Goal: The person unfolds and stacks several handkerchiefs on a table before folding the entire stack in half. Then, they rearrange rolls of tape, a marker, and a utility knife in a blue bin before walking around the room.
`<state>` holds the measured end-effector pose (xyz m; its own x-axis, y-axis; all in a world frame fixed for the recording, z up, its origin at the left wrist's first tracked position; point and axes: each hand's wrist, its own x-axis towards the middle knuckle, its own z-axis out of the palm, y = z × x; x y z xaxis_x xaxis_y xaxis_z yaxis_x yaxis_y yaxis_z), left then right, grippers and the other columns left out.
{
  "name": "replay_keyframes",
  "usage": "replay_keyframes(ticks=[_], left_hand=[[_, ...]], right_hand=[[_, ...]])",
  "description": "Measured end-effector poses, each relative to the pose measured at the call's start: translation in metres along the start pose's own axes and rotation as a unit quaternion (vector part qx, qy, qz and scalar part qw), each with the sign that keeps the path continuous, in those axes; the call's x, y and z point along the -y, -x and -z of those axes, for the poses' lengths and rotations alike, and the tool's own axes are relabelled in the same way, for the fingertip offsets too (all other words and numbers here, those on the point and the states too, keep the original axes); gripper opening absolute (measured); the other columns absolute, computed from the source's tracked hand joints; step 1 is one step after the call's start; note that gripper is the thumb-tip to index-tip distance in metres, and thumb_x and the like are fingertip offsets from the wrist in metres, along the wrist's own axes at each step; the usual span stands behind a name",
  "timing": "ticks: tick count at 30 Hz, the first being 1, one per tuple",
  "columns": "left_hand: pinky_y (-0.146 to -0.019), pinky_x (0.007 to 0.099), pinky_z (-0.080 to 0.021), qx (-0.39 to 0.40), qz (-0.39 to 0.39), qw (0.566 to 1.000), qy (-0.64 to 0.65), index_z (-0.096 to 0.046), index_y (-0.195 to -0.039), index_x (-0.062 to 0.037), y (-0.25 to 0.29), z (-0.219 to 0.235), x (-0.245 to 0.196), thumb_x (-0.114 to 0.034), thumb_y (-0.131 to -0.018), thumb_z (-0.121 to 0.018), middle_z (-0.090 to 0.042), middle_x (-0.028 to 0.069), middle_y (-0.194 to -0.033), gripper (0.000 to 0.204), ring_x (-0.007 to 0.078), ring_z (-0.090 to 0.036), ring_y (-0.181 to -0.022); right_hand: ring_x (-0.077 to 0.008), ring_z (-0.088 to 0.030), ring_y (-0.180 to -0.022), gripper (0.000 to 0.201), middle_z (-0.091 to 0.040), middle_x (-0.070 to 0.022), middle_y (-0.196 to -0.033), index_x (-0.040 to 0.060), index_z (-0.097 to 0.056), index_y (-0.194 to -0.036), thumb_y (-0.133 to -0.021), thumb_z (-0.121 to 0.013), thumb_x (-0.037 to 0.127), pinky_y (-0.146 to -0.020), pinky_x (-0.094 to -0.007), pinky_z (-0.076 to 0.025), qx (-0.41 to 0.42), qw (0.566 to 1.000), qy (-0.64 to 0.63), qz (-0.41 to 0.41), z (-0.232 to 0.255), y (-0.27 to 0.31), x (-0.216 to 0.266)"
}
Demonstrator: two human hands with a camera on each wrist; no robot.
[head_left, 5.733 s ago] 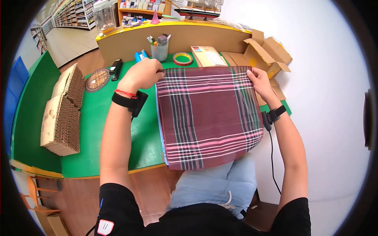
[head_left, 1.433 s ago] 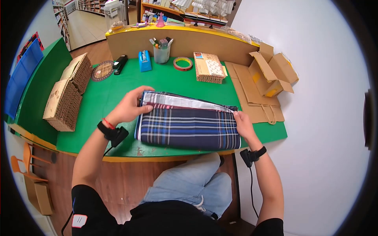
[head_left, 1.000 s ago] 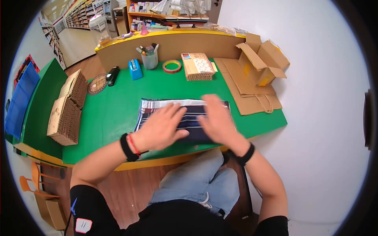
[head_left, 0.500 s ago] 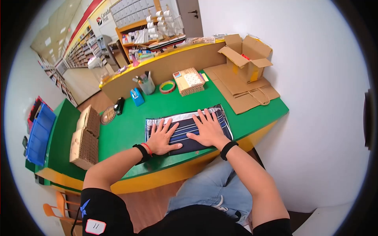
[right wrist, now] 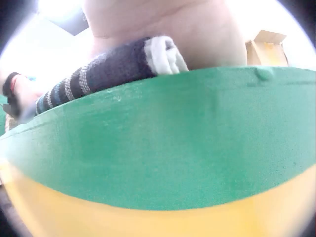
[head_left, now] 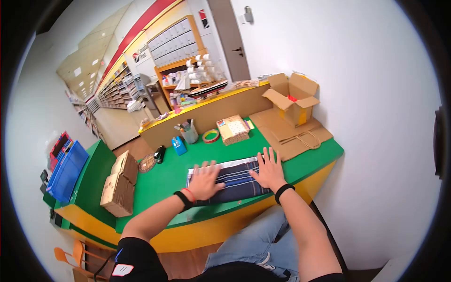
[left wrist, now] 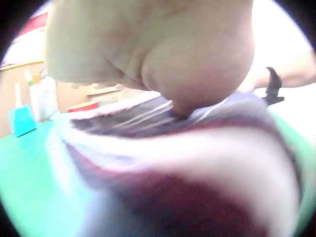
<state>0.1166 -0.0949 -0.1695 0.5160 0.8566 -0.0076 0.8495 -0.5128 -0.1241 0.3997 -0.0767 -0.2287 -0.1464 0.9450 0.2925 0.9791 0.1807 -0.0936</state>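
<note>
A folded plaid cloth (head_left: 239, 177), navy with blue and white stripes and a white strip along its far side, lies near the front edge of the green table (head_left: 164, 188). On its left part rests my left hand (head_left: 203, 182), slightly blurred, fingers extended. My right hand (head_left: 270, 175) presses on the right part with straight, spread fingers. In the left wrist view, maroon and white layers of the cloth (left wrist: 143, 118) show below the left palm (left wrist: 148, 44). The right wrist view shows a rolled-looking white end beside the navy cloth (right wrist: 116, 64), under the right palm (right wrist: 168, 24).
Along the back stand a pen cup (head_left: 190, 134), a blue tape dispenser (head_left: 179, 145), a tape roll (head_left: 211, 136) and a stack of envelopes (head_left: 233, 130). An open cardboard box (head_left: 293, 105) sits on flat cardboard at right. Envelope stacks (head_left: 117, 192) stand at left.
The cloth, earlier held up showing maroon plaid, was folded over and laid on the table. Both hands then let go of its edges and moved flat onto it. The head view has tilted up.
</note>
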Motion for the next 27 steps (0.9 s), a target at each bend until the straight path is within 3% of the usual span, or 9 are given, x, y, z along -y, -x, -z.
replay_keyframes(ticks=[2,5,6,9,12,16,23,24,27], left_hand=[[-0.119,0.0648,-0.015,0.029,0.003,0.995,0.093,-0.026,-0.158,-0.0062,-0.008,-0.023,-0.021,-0.067,-0.097,-0.045,-0.022,0.0260,-0.163,0.088,0.0474,-0.019,-0.150],[-0.114,0.0730,-0.012,0.022,0.013,0.998,0.060,-0.024,-0.160,-0.0135,-0.019,-0.044,-0.034,-0.080,-0.089,-0.041,-0.017,0.0276,-0.164,0.099,0.0548,-0.013,-0.149],[-0.112,0.0762,-0.011,0.022,-0.004,0.997,0.074,-0.023,-0.161,-0.0171,-0.026,-0.048,-0.027,-0.083,-0.086,-0.042,-0.015,0.0279,-0.164,0.101,0.0566,-0.012,-0.148],[-0.114,0.0743,-0.011,0.043,-0.028,0.996,0.073,-0.024,-0.161,-0.0202,-0.044,-0.050,-0.013,-0.088,-0.082,-0.041,-0.016,0.0248,-0.165,0.105,0.0532,-0.012,-0.150],[-0.117,0.0691,-0.009,0.096,-0.029,0.993,0.068,-0.019,-0.162,-0.0206,-0.066,-0.038,-0.002,-0.089,-0.081,-0.042,-0.012,0.0220,-0.167,0.108,0.0498,-0.010,-0.152],[-0.119,0.0680,-0.011,0.082,-0.048,0.994,0.055,-0.016,-0.162,-0.0173,-0.088,-0.041,0.011,-0.084,-0.084,-0.045,-0.013,0.0207,-0.167,0.107,0.0490,-0.013,-0.151],[-0.121,0.0638,-0.012,0.071,-0.056,0.995,0.036,-0.016,-0.162,-0.0207,-0.086,-0.043,0.013,-0.074,-0.096,-0.033,-0.013,0.0173,-0.168,0.086,0.0434,-0.012,-0.153],[-0.121,0.0628,-0.013,0.076,-0.057,0.995,0.026,-0.016,-0.163,-0.0214,-0.082,-0.040,0.011,-0.071,-0.099,-0.030,-0.014,0.0172,-0.168,0.082,0.0431,-0.013,-0.153],[-0.119,0.0657,-0.016,0.045,-0.047,0.998,-0.021,-0.026,-0.160,-0.0201,-0.066,-0.031,0.000,-0.063,-0.100,-0.038,-0.020,0.0189,-0.166,0.075,0.0428,-0.018,-0.152]], right_hand=[[-0.0370,-0.019,-0.152,0.075,-0.025,-0.0174,-0.164,0.0084,-0.038,-0.154,-0.096,-0.052,0.053,-0.123,-0.0571,-0.012,-0.070,0.985,0.129,0.090,0.002,-0.003,0.009],[-0.0361,-0.019,-0.153,0.072,-0.029,-0.0168,-0.163,0.0102,-0.042,-0.152,-0.095,-0.053,0.052,-0.124,-0.0549,-0.013,-0.114,0.972,0.130,0.157,0.002,-0.003,0.024],[-0.0384,-0.024,-0.150,0.071,-0.033,-0.0192,-0.160,0.0103,-0.044,-0.152,-0.095,-0.053,0.052,-0.122,-0.0554,-0.017,-0.062,0.990,0.013,0.129,-0.018,-0.003,0.022],[-0.0421,-0.025,-0.149,0.073,-0.032,-0.0232,-0.160,0.0091,-0.039,-0.154,-0.097,-0.051,0.053,-0.121,-0.0568,-0.018,0.023,0.995,-0.073,0.071,-0.015,-0.010,0.020],[-0.0422,-0.025,-0.149,0.078,-0.032,-0.0232,-0.160,0.0090,-0.036,-0.155,-0.096,-0.049,0.059,-0.122,-0.0564,-0.017,0.029,0.997,-0.052,0.043,-0.018,-0.021,0.024],[-0.0436,-0.024,-0.149,0.084,-0.029,-0.0246,-0.160,0.0081,-0.033,-0.156,-0.095,-0.047,0.063,-0.121,-0.0580,-0.017,0.044,0.999,-0.027,0.005,-0.018,-0.028,0.028],[-0.0425,-0.027,-0.147,0.094,-0.030,-0.0252,-0.159,0.0083,-0.036,-0.154,-0.088,-0.047,0.075,-0.117,-0.0621,-0.020,0.100,0.995,0.000,0.026,0.001,-0.014,0.020],[-0.0415,-0.032,-0.144,0.098,-0.035,-0.0244,-0.155,0.0101,-0.040,-0.153,-0.085,-0.047,0.080,-0.115,-0.0632,-0.023,0.078,0.996,0.004,0.034,-0.004,-0.009,0.015],[-0.0387,-0.035,-0.141,0.095,-0.038,-0.0230,-0.153,0.0122,-0.043,-0.149,-0.083,-0.052,0.079,-0.111,-0.0640,-0.027,0.140,0.989,-0.020,0.029,0.025,0.001,0.003]])
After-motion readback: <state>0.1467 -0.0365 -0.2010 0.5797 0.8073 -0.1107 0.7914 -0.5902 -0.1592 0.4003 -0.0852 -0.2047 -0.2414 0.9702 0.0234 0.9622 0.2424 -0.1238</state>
